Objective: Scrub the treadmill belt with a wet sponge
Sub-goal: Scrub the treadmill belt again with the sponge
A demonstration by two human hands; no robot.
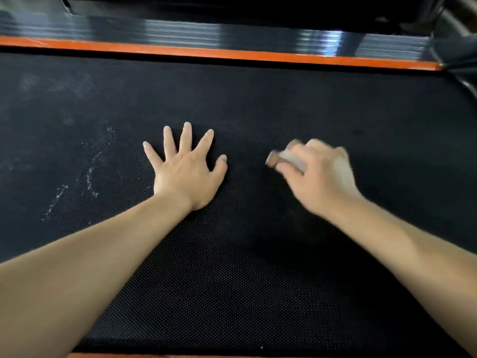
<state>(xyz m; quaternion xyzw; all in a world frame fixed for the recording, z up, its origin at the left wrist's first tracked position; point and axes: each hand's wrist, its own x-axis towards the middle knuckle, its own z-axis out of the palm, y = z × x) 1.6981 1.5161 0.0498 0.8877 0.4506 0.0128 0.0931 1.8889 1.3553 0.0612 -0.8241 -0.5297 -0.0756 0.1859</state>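
No lettering, label, brand, number or sign can be read here. The black textured treadmill belt (258,99) bears only pale whitish smears (90,177) toward 9 o'clock, and these form no characters. The orange stripe (232,54) at 12 o'clock is plain, and the glossy black ribbed side rail (206,34) beyond it shows only streaks of reflected light.

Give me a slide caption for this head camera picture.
Left hand flat on the treadmill belt while the right hand grips a sponge.
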